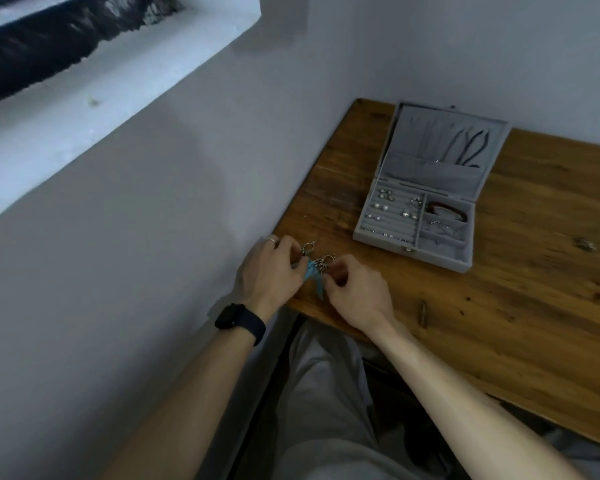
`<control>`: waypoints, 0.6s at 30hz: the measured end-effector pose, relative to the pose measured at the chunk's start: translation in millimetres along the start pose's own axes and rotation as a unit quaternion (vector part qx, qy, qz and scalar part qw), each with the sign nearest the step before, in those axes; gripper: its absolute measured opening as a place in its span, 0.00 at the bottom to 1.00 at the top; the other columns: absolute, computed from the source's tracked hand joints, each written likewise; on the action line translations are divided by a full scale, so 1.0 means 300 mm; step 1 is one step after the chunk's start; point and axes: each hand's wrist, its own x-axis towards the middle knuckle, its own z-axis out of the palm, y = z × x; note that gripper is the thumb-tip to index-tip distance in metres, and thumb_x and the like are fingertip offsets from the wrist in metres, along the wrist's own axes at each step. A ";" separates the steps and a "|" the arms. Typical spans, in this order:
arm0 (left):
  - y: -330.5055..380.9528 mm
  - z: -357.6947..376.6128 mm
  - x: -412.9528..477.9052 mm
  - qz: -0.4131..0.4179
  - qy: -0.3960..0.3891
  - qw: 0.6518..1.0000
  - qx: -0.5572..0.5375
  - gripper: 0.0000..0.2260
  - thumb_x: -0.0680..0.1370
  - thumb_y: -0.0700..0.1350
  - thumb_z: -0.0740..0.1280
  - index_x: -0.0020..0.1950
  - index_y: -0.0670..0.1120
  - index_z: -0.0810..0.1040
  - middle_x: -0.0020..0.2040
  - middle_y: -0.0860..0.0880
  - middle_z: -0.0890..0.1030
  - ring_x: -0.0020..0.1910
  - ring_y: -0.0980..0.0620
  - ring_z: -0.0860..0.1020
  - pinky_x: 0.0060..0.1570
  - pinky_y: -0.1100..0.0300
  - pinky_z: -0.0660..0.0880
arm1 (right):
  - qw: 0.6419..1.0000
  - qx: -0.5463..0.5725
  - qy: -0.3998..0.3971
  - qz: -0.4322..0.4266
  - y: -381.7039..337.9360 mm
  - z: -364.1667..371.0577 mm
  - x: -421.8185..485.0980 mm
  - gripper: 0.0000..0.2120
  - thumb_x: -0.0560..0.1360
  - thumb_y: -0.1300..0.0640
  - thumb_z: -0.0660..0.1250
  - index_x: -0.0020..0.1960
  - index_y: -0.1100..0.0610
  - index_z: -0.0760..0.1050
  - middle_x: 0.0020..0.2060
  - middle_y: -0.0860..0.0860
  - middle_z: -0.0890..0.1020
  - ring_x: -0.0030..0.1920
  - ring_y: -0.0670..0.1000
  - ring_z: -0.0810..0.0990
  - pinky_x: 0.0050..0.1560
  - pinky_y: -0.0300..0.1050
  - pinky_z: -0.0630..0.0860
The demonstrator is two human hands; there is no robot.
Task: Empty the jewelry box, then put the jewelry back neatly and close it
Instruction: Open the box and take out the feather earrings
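Wooden table (520,306) against a white wall (146,244)

no readable text, labels, brands or numbers anywhere. watch (238,320) screen is plain black, jewelry box (378,242) plain grey, nothing legible.

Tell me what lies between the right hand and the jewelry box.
Only bare wooden table separates the right hand from the jewelry box, as the head view shows.
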 end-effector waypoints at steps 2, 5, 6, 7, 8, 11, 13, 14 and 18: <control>0.007 0.012 0.003 -0.006 -0.005 1.000 0.015 0.15 0.79 0.60 0.65 0.60 0.53 0.76 0.55 0.51 0.78 0.55 0.50 0.76 0.47 0.50 0.80 | 0.999 -0.021 0.020 0.020 -0.007 0.004 0.002 0.11 0.78 0.43 0.66 0.58 0.46 0.74 0.49 0.44 0.81 0.47 0.47 0.80 0.44 0.45 0.78; 0.024 0.016 0.012 -0.009 -0.025 1.000 0.016 0.16 0.80 0.60 0.63 0.62 0.53 0.77 0.56 0.51 0.80 0.54 0.49 0.78 0.47 0.50 0.80 | 0.998 -0.045 0.029 0.047 -0.035 0.014 0.013 0.11 0.79 0.43 0.65 0.56 0.47 0.73 0.48 0.45 0.79 0.45 0.48 0.78 0.43 0.45 0.76; 0.029 0.014 0.016 -0.009 -0.029 0.999 0.018 0.16 0.80 0.60 0.63 0.63 0.54 0.77 0.55 0.51 0.81 0.53 0.49 0.78 0.46 0.50 0.80 | 0.997 -0.053 0.032 0.051 -0.046 0.018 0.019 0.10 0.79 0.43 0.64 0.56 0.47 0.73 0.48 0.46 0.79 0.45 0.49 0.77 0.42 0.45 0.76; 0.033 0.013 0.022 -0.009 -0.032 0.999 0.022 0.16 0.80 0.60 0.62 0.62 0.54 0.78 0.54 0.51 0.81 0.52 0.49 0.79 0.45 0.51 0.80 | 0.996 -0.060 0.035 0.053 -0.055 0.022 0.025 0.10 0.79 0.43 0.64 0.55 0.48 0.73 0.48 0.47 0.78 0.45 0.49 0.76 0.42 0.45 0.75; 0.037 0.011 0.028 -0.009 -0.034 0.999 0.026 0.15 0.81 0.59 0.63 0.62 0.54 0.78 0.54 0.51 0.81 0.50 0.50 0.79 0.44 0.52 0.80 | 0.996 -0.065 0.037 0.053 -0.063 0.026 0.032 0.10 0.80 0.43 0.64 0.54 0.49 0.73 0.48 0.48 0.78 0.45 0.50 0.76 0.41 0.45 0.74; 0.042 -0.003 0.042 -0.008 -0.047 0.998 0.030 0.13 0.81 0.57 0.63 0.62 0.54 0.78 0.52 0.52 0.83 0.46 0.51 0.80 0.39 0.56 0.79 | 0.995 -0.084 0.039 0.048 -0.086 0.033 0.057 0.11 0.80 0.46 0.64 0.57 0.52 0.74 0.52 0.50 0.77 0.50 0.53 0.79 0.42 0.46 0.72; 0.033 -0.016 0.048 -0.015 -0.056 0.998 0.025 0.13 0.82 0.55 0.63 0.64 0.54 0.78 0.53 0.52 0.83 0.47 0.51 0.81 0.38 0.58 0.78 | 0.994 -0.091 0.039 0.043 -0.097 0.030 0.073 0.11 0.81 0.48 0.64 0.59 0.52 0.75 0.54 0.51 0.76 0.53 0.54 0.79 0.44 0.47 0.74; 0.024 -0.022 0.048 -0.020 -0.061 0.998 0.022 0.13 0.82 0.55 0.63 0.65 0.54 0.77 0.54 0.52 0.83 0.47 0.51 0.81 0.39 0.58 0.78 | 0.995 -0.088 0.038 0.040 -0.099 0.028 0.079 0.11 0.81 0.49 0.64 0.60 0.52 0.75 0.55 0.51 0.76 0.54 0.54 0.79 0.46 0.48 0.76; -0.013 -0.041 0.039 -0.028 -0.077 0.996 0.033 0.14 0.81 0.54 0.63 0.66 0.56 0.76 0.56 0.52 0.83 0.50 0.50 0.80 0.44 0.56 0.79 | 0.997 -0.061 0.028 0.031 -0.093 0.030 0.092 0.13 0.81 0.51 0.64 0.64 0.51 0.75 0.58 0.51 0.76 0.56 0.54 0.79 0.51 0.48 0.78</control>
